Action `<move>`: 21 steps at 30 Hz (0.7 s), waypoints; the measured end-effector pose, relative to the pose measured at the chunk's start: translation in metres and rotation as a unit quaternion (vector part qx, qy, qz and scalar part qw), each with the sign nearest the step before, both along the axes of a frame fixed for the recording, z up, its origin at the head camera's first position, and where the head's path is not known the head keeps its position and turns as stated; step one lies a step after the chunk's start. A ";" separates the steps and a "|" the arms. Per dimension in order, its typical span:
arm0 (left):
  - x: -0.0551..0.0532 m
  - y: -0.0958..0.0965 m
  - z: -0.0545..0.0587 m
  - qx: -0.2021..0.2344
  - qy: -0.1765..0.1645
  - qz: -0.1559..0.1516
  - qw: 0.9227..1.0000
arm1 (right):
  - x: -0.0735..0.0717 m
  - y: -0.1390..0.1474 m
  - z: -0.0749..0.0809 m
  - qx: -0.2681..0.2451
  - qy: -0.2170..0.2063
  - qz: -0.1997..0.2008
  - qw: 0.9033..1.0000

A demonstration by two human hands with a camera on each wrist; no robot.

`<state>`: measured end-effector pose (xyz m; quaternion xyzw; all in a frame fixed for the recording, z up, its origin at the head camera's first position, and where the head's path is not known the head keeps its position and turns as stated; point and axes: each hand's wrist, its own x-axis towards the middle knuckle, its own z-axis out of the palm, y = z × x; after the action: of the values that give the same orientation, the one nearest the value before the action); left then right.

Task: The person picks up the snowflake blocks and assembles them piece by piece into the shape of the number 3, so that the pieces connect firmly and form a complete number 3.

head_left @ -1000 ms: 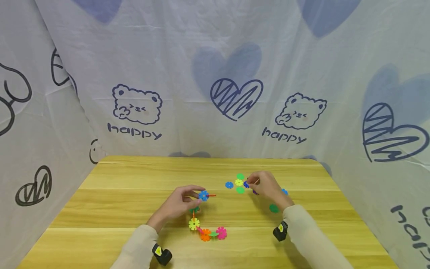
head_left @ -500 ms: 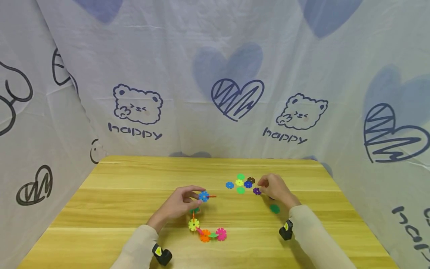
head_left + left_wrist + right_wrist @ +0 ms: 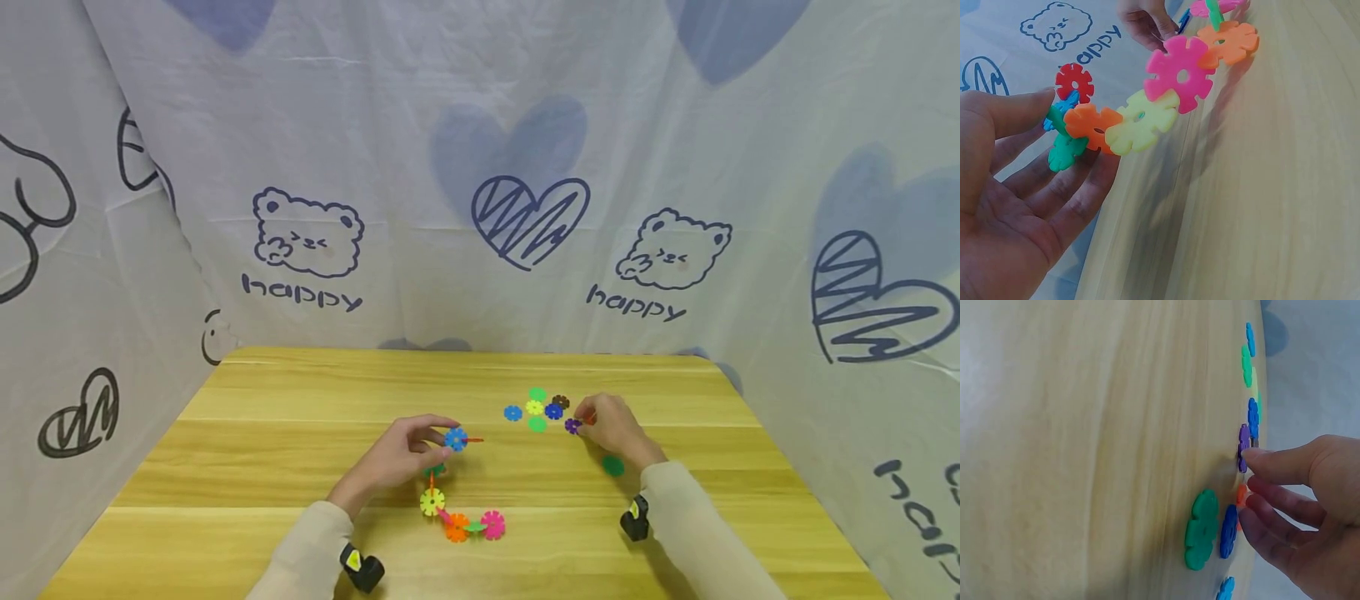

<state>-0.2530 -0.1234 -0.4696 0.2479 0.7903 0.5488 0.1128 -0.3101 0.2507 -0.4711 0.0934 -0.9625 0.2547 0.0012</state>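
Observation:
A chain of interlocking plastic snowflake discs hangs from my left hand [image 3: 405, 452], whose thumb and fingers pinch it near the blue disc [image 3: 454, 439] and green disc [image 3: 1067, 151]. A red disc [image 3: 1075, 83] stands edge-on at its free end. Orange, yellow and pink discs follow, down to a pink disc [image 3: 492, 525] near the table. My right hand [image 3: 613, 429] is low over the table at the right, thumb tip right at a purple disc [image 3: 1244, 448] that lies flat. Its other fingers are loosely bent, apart from the thumb, beside a red-orange disc [image 3: 1241, 497].
Loose discs lie left of my right hand, among them a yellow disc [image 3: 534, 407], a dark blue disc [image 3: 553, 412] and a brown disc [image 3: 561, 402]. A green disc [image 3: 613, 466] lies under my right wrist. A printed cloth [image 3: 420, 250] hangs behind the wooden table [image 3: 300, 392].
My right hand has moved right from the dark blue disc to the purple one, uncovering the dark blue and brown discs. My left hand keeps holding the chain nearly still.

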 end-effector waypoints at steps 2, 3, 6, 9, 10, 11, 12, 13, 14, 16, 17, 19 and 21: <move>0.000 0.000 0.000 0.002 -0.001 -0.003 1.000 | 0.000 0.001 -0.001 0.004 0.001 0.002 1.000; 0.000 0.000 0.000 0.003 -0.001 -0.004 1.000 | -0.001 0.001 -0.002 0.005 0.002 0.003 1.000; -0.001 0.001 -0.001 0.005 -0.001 -0.007 1.000 | -0.001 0.002 -0.003 0.010 0.005 0.010 1.000; -0.001 0.001 -0.002 0.006 0.000 -0.008 1.000 | 0.000 0.004 -0.003 0.010 0.006 0.016 1.000; -0.001 0.001 -0.002 0.006 0.000 -0.009 1.000 | 0.000 0.004 -0.003 0.009 0.006 0.018 1.000; -0.001 0.001 -0.002 0.006 0.001 -0.009 1.000 | 0.001 0.005 -0.003 0.008 0.005 0.016 1.000; -0.001 0.001 -0.002 0.006 0.002 -0.009 1.000 | 0.001 0.006 -0.003 0.009 0.005 0.016 1.000; -0.001 0.001 -0.002 0.006 0.002 -0.008 1.000 | 0.002 0.007 -0.002 0.010 0.005 0.015 1.000; -0.001 0.002 -0.002 0.005 0.003 -0.008 1.000 | 0.002 0.007 -0.002 0.011 0.005 0.016 1.000; -0.001 0.002 -0.002 0.004 0.004 -0.007 1.000 | 0.003 0.008 -0.001 0.013 0.003 0.017 1.000; -0.001 0.002 -0.002 0.003 0.005 -0.007 1.000 | 0.003 0.009 0.000 0.016 0.004 0.023 1.000; -0.001 0.002 -0.002 0.004 0.006 -0.007 1.000 | 0.003 0.010 0.001 0.017 0.002 0.029 0.999; -0.001 0.003 -0.002 0.004 0.008 -0.005 1.000 | 0.003 0.011 0.003 0.020 -0.003 0.036 0.999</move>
<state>-0.2541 -0.1208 -0.4712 0.2570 0.7878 0.5492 0.1083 -0.3074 0.2613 -0.4684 0.1272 -0.9633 0.2360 -0.0126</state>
